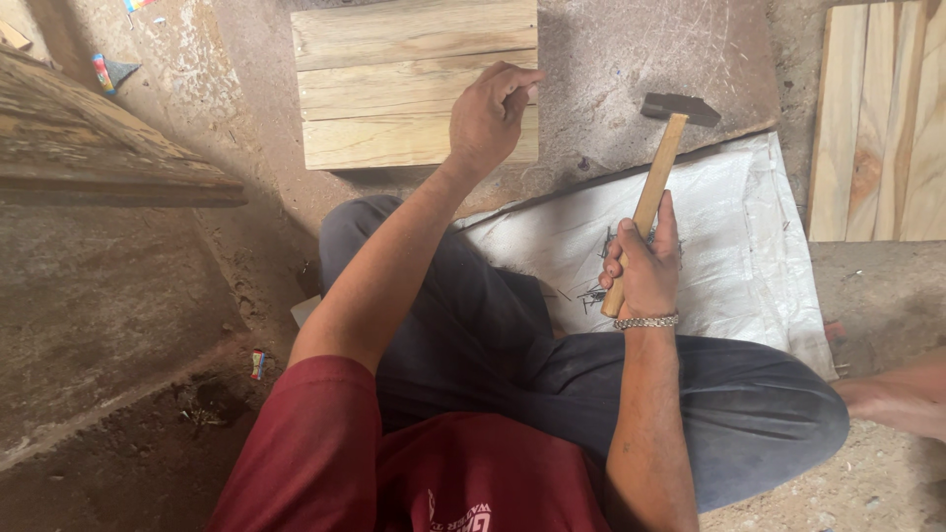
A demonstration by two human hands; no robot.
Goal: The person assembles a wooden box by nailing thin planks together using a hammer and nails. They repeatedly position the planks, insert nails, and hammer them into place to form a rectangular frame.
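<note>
My right hand (645,266) grips the wooden handle of a hammer (662,163), whose dark metal head points away over the ground. My left hand (488,113) rests on a panel of pale wooden boards (394,84), fingers pinched together at the panel's right edge; whether they pinch a nail I cannot tell. A small heap of dark nails (603,271) lies on a white woven sack (734,236) just beside my right hand. I sit cross-legged in dark trousers and a red shirt.
More pale wooden planks (882,118) lie at the right edge. A weathered dark board (89,148) lies at the left. A bare foot (902,399) shows at the lower right. The ground is dusty earth with scraps of litter.
</note>
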